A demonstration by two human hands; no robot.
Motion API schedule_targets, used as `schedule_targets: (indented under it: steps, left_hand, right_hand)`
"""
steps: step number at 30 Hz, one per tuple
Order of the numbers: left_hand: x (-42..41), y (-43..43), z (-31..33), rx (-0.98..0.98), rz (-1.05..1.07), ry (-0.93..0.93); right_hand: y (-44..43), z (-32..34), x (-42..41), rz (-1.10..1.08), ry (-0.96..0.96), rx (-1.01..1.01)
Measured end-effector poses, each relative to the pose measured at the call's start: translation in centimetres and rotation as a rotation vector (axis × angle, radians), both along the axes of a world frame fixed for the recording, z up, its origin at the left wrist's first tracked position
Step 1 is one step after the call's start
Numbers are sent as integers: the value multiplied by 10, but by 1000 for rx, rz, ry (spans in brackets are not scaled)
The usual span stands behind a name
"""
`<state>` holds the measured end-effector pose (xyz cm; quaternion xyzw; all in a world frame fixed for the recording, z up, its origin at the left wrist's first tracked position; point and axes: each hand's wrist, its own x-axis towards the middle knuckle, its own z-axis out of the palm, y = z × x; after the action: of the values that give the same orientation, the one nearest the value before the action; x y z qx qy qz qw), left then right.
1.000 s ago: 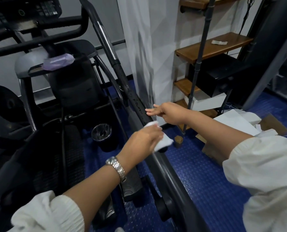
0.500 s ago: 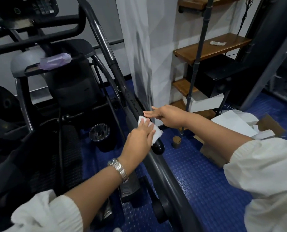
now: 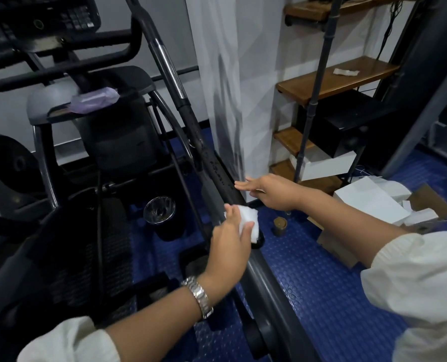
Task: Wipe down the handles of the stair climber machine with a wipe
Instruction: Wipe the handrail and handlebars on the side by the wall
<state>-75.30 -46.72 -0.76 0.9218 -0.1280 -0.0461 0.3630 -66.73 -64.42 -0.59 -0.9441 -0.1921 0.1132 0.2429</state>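
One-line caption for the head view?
Left hand holds a white wipe against the stair climber's handle; right hand, fingers straight, touches it higher up.

The scene is seen from one camera, worn on the person's head. It is pointed forward and down. Both arms are seen reaching away from the bottom edge, so the left hand [image 3: 227,246] with the wipe [image 3: 248,223] and the right hand [image 3: 266,192] are caught up close, near the middle. The long handle [image 3: 209,158] of the stair climber is looked down on as it runs up the picture. The blue floor [image 3: 321,283] is seen from above. Farther off, the screen panel [image 3: 39,19] is cut by the top left edge, and the wooden shelves [image 3: 334,79] are seen at the top right.
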Motion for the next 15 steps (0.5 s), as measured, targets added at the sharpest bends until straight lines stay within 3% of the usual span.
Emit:
schedule_targets:
  steps: [8,12,15]
  left_hand:
    - [68,-6,5,61,125,18]
    - [106,-2,8,192,76,-56]
    - [99,9,6,166,-38,-103]
  right_hand:
    - [-2,8,-14,-89,104,12]
    - [8,23,-37,-97,104,13]
    - [34,32,-64,-144,156,-132]
